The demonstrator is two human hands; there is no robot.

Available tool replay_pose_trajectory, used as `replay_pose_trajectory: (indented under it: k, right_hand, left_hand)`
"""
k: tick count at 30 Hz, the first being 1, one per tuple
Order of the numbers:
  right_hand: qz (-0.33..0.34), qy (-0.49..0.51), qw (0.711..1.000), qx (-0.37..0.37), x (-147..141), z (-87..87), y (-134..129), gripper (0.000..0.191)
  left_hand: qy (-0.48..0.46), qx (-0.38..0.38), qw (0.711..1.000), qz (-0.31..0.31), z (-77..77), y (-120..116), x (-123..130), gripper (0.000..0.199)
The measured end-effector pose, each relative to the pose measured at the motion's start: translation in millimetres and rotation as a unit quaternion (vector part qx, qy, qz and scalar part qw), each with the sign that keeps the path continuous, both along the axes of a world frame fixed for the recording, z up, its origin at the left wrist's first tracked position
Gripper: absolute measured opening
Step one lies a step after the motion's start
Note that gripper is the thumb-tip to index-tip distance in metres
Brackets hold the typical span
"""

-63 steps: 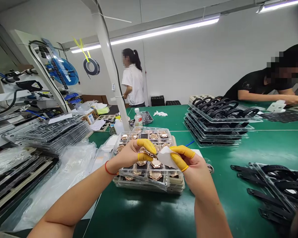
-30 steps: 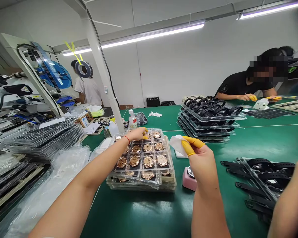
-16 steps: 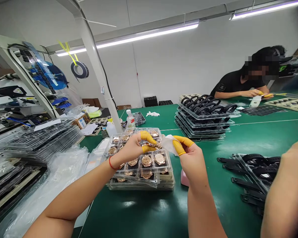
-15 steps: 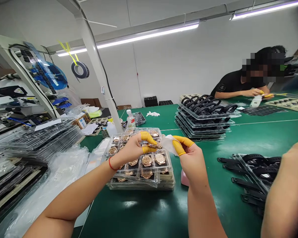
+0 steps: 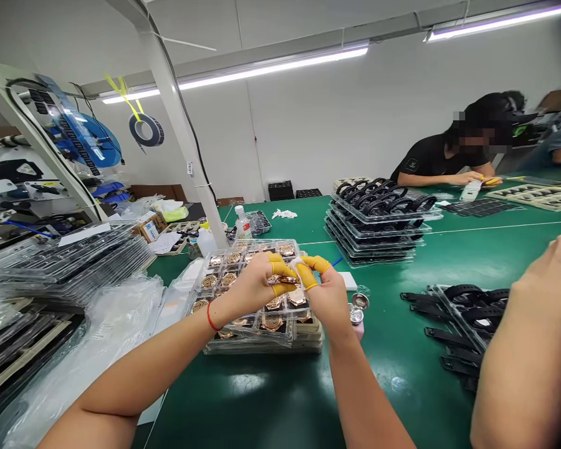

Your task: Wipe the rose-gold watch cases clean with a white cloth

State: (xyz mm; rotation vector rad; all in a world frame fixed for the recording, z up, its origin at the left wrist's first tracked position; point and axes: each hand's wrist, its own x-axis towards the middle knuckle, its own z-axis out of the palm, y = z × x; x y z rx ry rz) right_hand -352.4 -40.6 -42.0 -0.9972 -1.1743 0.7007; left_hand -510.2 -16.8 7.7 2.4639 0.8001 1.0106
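Note:
Pinched between the yellow-covered thumb and fingers of my left hand [image 5: 252, 282] is a rose-gold watch case [image 5: 285, 280], seen nearly edge-on. My right hand [image 5: 328, 298], also with yellow finger cots, grips a folded white wipe [image 5: 296, 262] against the right end of the case. My fingers cover most of the wipe. Both hands are above a clear plastic tray [image 5: 257, 337], which lies on a stack and has rose-gold watch cases in its compartments. Just right of my right wrist stands a small pink container [image 5: 359, 329] with its round metal lid [image 5: 361, 302] flipped up.
Stacked trays of black-strapped watches [image 5: 378, 231] stand behind on the right; another such tray [image 5: 467, 324] lies nearer. A bottle [image 5: 243, 226] is by the white post [image 5: 182, 112]. Plastic bags [image 5: 107, 337] cover the left side. A co-worker [image 5: 430, 156] sits across the green table [image 5: 262, 399].
My right hand has moved left, bringing the wipe from beside the watch case onto it. The pink container's raised lid has come into sight. The view has shifted slightly.

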Motion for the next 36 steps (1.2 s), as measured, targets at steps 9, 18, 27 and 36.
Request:
replay_pose_trajectory:
  k: [9, 18, 27, 36]
  right_hand:
    - [0.001, 0.205, 0.979, -0.008, 24.5, -1.4, 8.1, 0.032]
    - [0.121, 0.046, 0.991, 0.023, -8.5, 0.6, -0.2, 0.016]
    - [0.17, 0.248, 0.952, -0.053, -23.7, -9.2, 17.0, 0.027]
    - [0.18, 0.031, 0.983, 0.036, -6.5, -2.2, 3.5, 0.013]
  left_hand:
    - [-0.05, -0.24, 0.969, 0.008, 0.4, 26.8, -3.4, 0.022]
    - [0.047, -0.063, 0.995, 0.061, -0.2, -4.2, 3.7, 0.033]
    - [0.168, 0.236, 0.949, 0.128, -24.3, -6.5, -0.1, 0.018]
    - [0.2, 0.01, 0.972, 0.125, -9.2, -7.8, -8.3, 0.018]
